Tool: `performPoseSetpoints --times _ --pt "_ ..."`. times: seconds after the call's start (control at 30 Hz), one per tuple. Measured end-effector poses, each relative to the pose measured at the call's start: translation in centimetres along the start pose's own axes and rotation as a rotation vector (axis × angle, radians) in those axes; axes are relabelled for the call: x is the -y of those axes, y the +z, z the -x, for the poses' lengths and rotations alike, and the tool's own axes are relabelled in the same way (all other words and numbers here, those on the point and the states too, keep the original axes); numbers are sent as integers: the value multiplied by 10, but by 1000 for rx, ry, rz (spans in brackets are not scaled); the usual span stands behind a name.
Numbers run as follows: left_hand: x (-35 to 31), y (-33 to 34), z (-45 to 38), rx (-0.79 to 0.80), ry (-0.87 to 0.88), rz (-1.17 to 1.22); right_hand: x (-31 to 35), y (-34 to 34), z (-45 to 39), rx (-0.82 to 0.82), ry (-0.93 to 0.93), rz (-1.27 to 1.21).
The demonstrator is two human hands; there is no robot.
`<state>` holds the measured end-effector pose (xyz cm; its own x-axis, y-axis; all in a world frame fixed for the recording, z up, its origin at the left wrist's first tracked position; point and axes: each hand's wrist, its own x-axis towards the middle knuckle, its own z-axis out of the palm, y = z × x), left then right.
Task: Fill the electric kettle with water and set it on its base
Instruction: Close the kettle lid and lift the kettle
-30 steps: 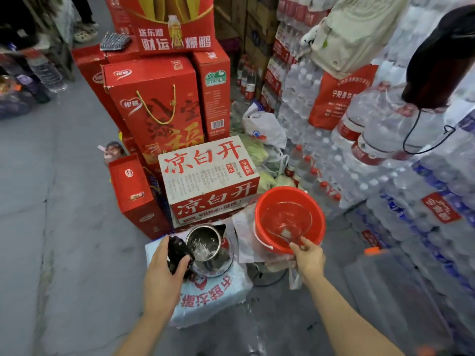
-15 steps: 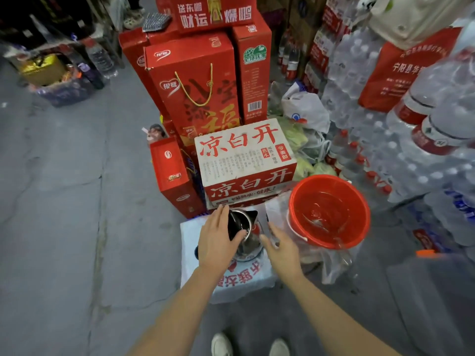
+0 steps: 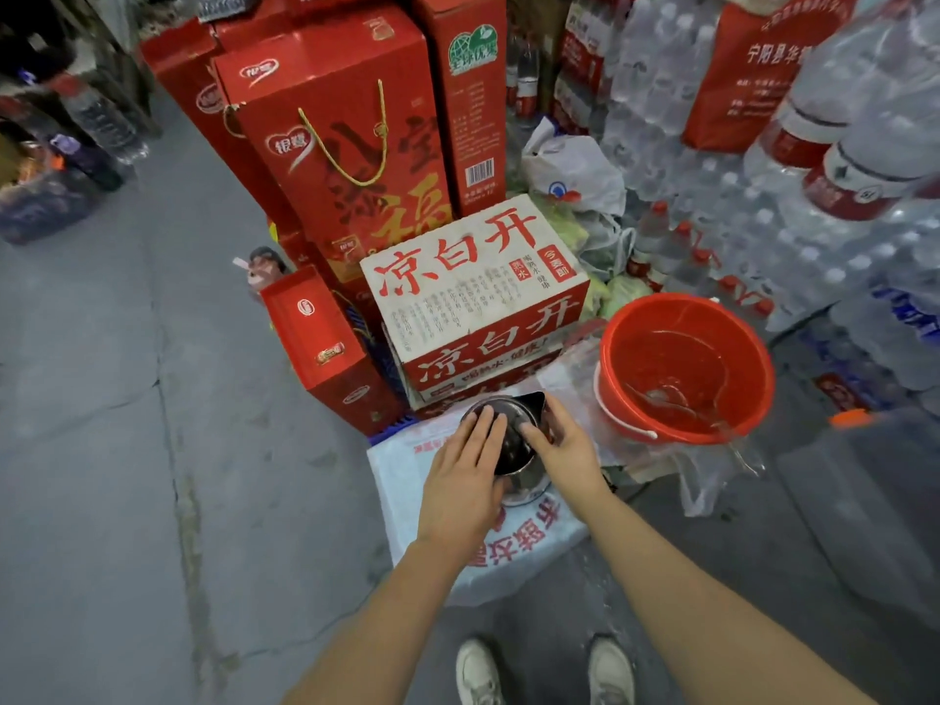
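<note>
Now both hands on the kettle (image 3: 513, 445) atop the white water pack (image 3: 407, 480) — left hand (image 3: 465, 480) flat over the dark lid, right hand (image 3: 562, 450) fingers cupping the spout side — press squarely, steadying the body; base unseen

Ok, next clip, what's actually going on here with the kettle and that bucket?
A person stands over a steel electric kettle that sits on a white printed sack on the floor. The left hand lies flat across the kettle's dark lid, and the right hand rests against its spout side. The red bucket to the right holds some water and a ladle, and neither hand touches it. Whether the kettle is on its base cannot be seen.
</note>
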<state>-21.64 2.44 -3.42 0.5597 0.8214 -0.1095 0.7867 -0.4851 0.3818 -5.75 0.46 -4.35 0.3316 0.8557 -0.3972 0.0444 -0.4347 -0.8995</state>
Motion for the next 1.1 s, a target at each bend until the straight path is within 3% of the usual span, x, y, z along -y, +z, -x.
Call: performPoseSetpoints --times 0.23,0.4,0.47,0.83,1.1 --pt "25 31 23 -129 64 148 -17 6 6 -28 -21 -98" --pt "44 49 50 -230 -280 487 -33 6 7 -39 -91 -55" --pt "49 61 53 -290 -343 598 -44 7 7 -52 -106 -65" --pt "45 101 28 -778 -356 1104 -105 22 -31 -17 -327 -220" --pt "33 84 2 -869 -344 1227 -91 26 -35 -113 -446 -375"
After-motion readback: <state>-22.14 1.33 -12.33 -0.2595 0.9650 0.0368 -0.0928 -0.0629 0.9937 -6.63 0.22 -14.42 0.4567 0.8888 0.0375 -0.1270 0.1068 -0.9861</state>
